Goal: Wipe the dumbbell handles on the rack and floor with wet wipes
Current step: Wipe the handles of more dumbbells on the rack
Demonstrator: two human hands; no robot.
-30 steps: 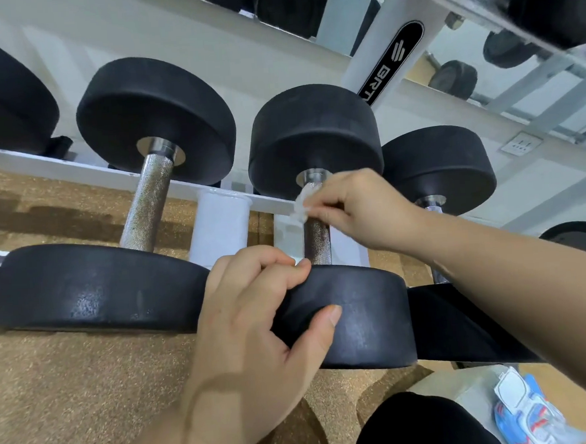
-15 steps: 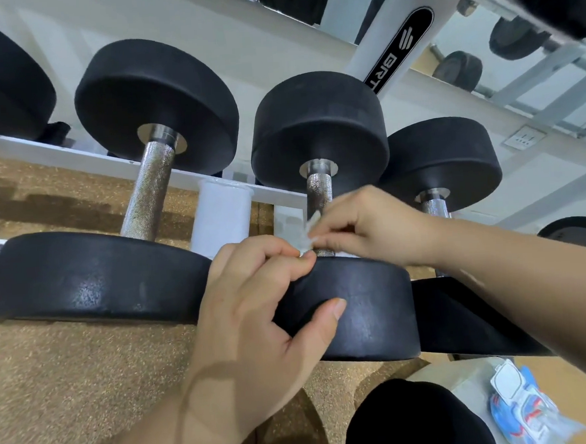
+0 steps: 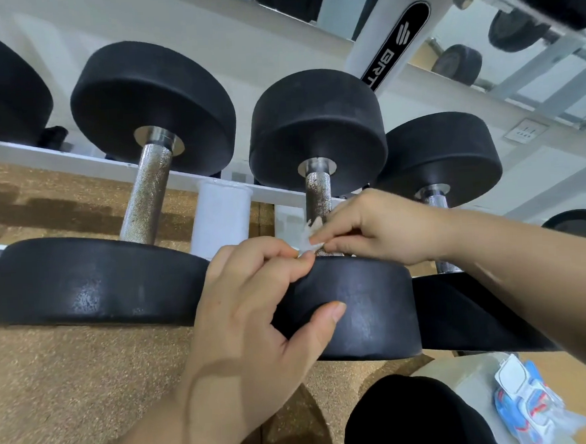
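Wiping was judged to be under way on the middle dumbbell, which lay across the white rack rails between two neighbours. The wet wipe, crumpled small, was pinched by the right grip against the near end of the knurled handle, just above the near head. The left grip was clasped on that near head, with fingers over its top edge and thumb on its near face.

Risks noted:

1. Snagging. The knurling was coarse and the wipe thin, so fibres could be torn off and left in the pattern if the wipe were dragged hard.
2. Loss of the wipe. Only a fingertip pinch was seen, and a wet scrap could be dropped between the rails onto the cork floor.
3. Partial coverage. The underside of the handle was hidden, so contact there could not be confirmed. A stroke along the top only would leave it unwiped.
4. Rolling. Were the left grip released mid-stroke, the dumbbell could be turned on the rails and fingers caught against the left neighbour's head. Whether the two heads touched could not be told.

The left handle and right handle were judged outstanding. A pack of wipes lay near right.
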